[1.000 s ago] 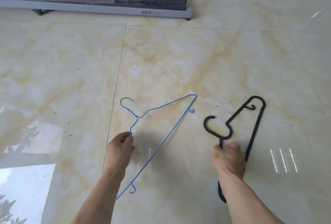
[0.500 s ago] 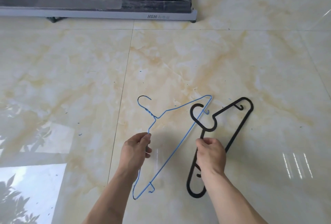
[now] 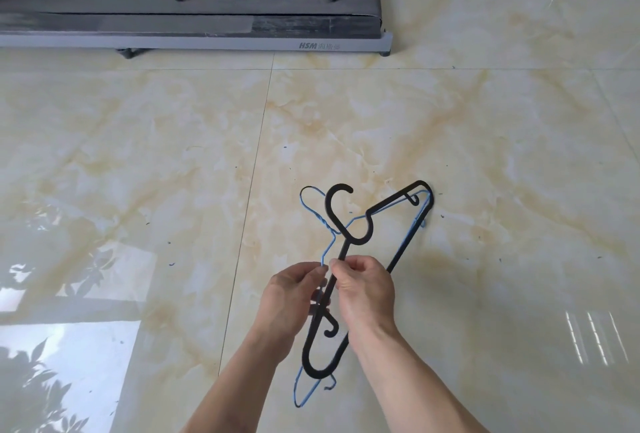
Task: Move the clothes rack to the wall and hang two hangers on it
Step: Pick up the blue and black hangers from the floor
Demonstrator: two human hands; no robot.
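Two hangers are held together over the floor, the black plastic hanger (image 3: 398,204) lying on top of the thin blue wire hanger (image 3: 313,213). My left hand (image 3: 294,297) pinches the blue hanger's shoulder wire just below its neck. Touching it, my right hand (image 3: 363,285) grips the black hanger's upper arm below the hook. Both hooks point away from me. The clothes rack's grey base (image 3: 207,41) with two dark uprights runs along the top of the view, well beyond the hangers.
Glossy cream marble floor tiles (image 3: 485,155) stretch all around, with grout lines and bright window reflections at lower left. The rack base has a small foot (image 3: 385,53) at its right corner.
My hands have come together, bringing the black hanger leftwards onto the blue one. The view has shifted so the rack base shows more at the top.
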